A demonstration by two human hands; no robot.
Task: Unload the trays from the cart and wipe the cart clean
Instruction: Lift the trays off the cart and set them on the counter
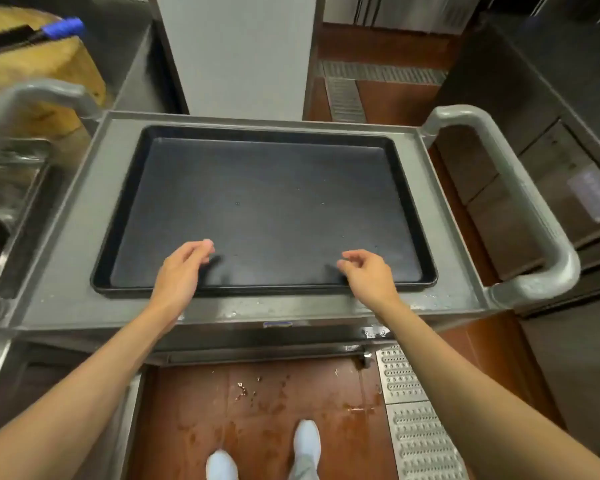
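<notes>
Tray (264, 209) on grey cart (70, 282), red tiled floor (257, 403)

Light is moderate and even, coming from overhead, with the middle of the view brighter than its dim, murky corners. The black tray (264, 209) takes a soft, dull sheen rather than a hard glare, and each hand throws a small smeared shadow onto it just beside the fingers (201, 245). The left hand (182, 268) and right hand (368, 275) are slightly motion-blurred at the fingertips. Wide-angle distortion bows the cart (66, 271) rim and swells its handles (520, 202) toward the edges. The sink (0, 209) on the left shows streaky bright reflections and is smeared. The wet floor (257, 403) glints in patches. The whole picture is soft, with little fine detail.
</notes>
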